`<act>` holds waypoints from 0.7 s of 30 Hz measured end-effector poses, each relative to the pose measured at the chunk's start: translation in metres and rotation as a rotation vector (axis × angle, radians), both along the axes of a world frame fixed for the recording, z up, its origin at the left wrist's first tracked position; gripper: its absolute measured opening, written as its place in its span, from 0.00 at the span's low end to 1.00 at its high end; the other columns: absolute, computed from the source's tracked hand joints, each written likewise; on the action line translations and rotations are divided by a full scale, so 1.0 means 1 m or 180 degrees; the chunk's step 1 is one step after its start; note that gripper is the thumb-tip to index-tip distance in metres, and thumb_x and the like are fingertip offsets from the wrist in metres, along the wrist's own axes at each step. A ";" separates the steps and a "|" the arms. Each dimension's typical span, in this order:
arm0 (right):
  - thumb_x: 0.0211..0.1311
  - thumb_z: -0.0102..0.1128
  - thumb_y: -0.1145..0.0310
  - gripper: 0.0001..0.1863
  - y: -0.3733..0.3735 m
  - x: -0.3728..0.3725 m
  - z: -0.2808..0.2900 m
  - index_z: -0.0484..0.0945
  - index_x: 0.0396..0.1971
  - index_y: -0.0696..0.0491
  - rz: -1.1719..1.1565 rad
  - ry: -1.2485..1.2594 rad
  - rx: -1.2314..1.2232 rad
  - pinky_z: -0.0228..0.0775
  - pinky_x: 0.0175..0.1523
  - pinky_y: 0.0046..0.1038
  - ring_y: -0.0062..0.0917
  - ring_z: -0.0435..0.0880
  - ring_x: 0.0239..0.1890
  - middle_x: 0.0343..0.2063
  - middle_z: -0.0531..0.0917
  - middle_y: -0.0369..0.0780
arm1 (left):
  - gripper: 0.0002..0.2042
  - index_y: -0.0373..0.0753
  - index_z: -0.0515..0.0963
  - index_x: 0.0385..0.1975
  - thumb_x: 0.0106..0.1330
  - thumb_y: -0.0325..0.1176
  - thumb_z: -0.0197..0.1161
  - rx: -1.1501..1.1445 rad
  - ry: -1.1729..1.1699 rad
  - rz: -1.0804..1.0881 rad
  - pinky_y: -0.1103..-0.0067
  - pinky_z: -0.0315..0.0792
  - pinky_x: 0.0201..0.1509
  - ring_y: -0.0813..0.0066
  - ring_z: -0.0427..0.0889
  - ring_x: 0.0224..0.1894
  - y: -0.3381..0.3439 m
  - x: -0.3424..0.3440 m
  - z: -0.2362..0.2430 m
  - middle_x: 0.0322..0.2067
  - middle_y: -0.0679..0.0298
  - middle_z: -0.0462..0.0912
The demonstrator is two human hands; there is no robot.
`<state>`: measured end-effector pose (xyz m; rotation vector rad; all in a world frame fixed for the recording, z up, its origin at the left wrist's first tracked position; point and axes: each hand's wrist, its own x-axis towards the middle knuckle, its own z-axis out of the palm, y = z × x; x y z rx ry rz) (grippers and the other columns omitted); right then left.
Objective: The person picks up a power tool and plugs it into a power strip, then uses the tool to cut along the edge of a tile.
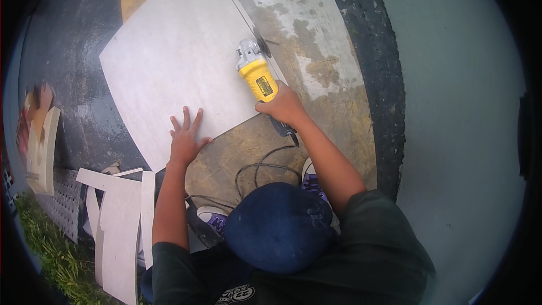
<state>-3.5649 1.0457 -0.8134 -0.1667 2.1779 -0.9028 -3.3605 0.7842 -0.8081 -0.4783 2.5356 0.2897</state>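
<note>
We are holding a yellow-and-grey angle grinder [257, 73] at the right edge of a large pale tile [169, 56], which is lying on stained concrete ground [226, 164]. The dark disc [263, 45] is standing along that edge; whether it is spinning, we cannot tell. Our right hand [285, 104] is wrapping round the grinder's body, while our left hand [186, 141] is resting on the tile's near part, fingers spread wide. A black cord is looping beside our purple sneakers [213, 218]. Farther left, pale offcuts [119, 214] are lying beside a perforated grey sheet [65, 203] and green plants [51, 243].
</note>
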 end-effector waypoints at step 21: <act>0.38 0.76 0.46 0.44 -0.016 -0.016 -0.001 0.77 0.55 0.59 -0.0034 -0.0195 0.0023 0.79 0.58 0.40 0.45 0.87 0.54 0.50 0.87 0.53 | 0.49 0.65 0.54 0.81 0.59 0.55 0.75 0.0009 -0.0054 0.0043 0.32 0.63 0.68 0.18 0.44 0.77 0.001 -0.001 0.000 0.83 0.53 0.43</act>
